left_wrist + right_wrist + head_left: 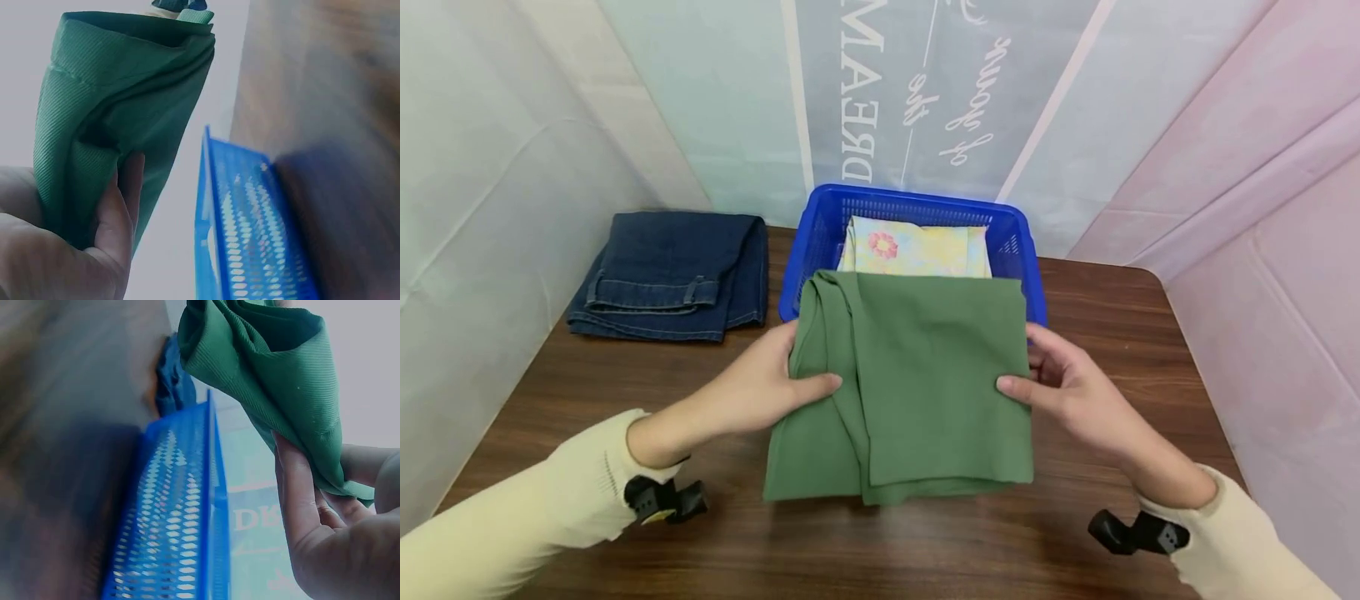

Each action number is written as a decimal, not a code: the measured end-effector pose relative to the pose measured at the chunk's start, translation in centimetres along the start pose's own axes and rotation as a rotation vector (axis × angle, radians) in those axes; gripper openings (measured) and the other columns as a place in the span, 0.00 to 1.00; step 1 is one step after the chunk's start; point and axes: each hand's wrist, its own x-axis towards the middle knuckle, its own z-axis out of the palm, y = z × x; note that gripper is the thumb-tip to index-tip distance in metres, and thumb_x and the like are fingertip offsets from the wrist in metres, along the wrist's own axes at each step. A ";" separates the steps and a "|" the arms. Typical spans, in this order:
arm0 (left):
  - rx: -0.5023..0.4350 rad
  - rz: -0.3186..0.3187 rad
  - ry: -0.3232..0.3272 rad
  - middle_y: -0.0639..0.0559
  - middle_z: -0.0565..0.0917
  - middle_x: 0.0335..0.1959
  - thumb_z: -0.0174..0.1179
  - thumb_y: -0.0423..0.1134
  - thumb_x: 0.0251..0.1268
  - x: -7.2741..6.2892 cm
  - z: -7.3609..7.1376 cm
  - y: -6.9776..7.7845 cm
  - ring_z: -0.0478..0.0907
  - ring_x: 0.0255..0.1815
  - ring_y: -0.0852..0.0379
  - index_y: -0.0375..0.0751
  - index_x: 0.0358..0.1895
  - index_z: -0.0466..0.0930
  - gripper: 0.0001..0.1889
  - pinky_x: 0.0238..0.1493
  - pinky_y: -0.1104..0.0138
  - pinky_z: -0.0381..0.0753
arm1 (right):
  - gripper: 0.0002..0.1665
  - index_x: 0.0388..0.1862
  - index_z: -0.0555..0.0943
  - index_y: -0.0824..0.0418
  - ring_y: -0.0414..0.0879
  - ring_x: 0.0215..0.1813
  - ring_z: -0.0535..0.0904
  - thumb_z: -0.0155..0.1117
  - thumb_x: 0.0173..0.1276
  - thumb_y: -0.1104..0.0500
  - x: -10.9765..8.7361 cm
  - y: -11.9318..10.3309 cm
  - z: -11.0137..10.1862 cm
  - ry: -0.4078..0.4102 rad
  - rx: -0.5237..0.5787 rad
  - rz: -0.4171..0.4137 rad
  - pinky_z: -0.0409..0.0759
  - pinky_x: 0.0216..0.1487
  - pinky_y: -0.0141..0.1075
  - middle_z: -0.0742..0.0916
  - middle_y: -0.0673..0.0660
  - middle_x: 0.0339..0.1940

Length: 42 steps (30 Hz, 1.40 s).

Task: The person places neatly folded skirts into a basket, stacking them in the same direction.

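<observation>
At the left edge of a folded green cloth (940,375), a pinch is made by the left hand (767,379), with the thumb laid on the front and the fingers tucked behind. The right edge is pinched by the right hand (1075,387) in the same way — thumb in front, fingers behind. The cloth is held up between the two hands, above the brown counter (1120,333) and toward the near side of a blue basket (917,197). A gap between the cloth and the basket is seen in both wrist views. In the head view, the near part of the basket is hidden by the cloth. Inside the basket, a yellow and pale blue cloth (940,247) with a pink flower can be seen, partly covered from sight. To the left, folded blue jeans (670,258) are laid on the counter — near the basket, but apart from it. Behind the basket, a pale sheet (752,100) with white letters is hung. Cream sleeves (572,483) are worn on both arms.
</observation>
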 end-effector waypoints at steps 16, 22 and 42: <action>-0.106 -0.134 0.104 0.39 0.75 0.65 0.59 0.32 0.75 10.2 -5.4 4.4 0.80 0.59 0.43 0.37 0.76 0.60 0.30 0.55 0.55 0.84 | 0.35 0.78 0.64 0.58 0.46 0.41 0.87 0.63 0.75 0.67 8.1 -4.2 -6.2 0.165 0.097 0.191 0.88 0.35 0.41 0.88 0.54 0.48; -0.083 -0.217 0.121 0.39 0.74 0.66 0.58 0.32 0.76 14.2 -6.1 4.0 0.78 0.61 0.44 0.35 0.75 0.59 0.29 0.57 0.58 0.83 | 0.37 0.80 0.62 0.56 0.43 0.45 0.87 0.63 0.76 0.63 11.4 -3.3 -7.8 0.224 0.020 0.285 0.89 0.40 0.40 0.85 0.54 0.54; 0.220 -0.411 0.037 0.35 0.74 0.61 0.56 0.28 0.75 19.3 -3.6 -0.8 0.80 0.50 0.45 0.27 0.67 0.67 0.21 0.49 0.56 0.87 | 0.45 0.84 0.42 0.63 0.68 0.73 0.67 0.55 0.80 0.65 14.8 4.3 -7.1 0.161 -0.209 0.570 0.74 0.65 0.61 0.64 0.75 0.76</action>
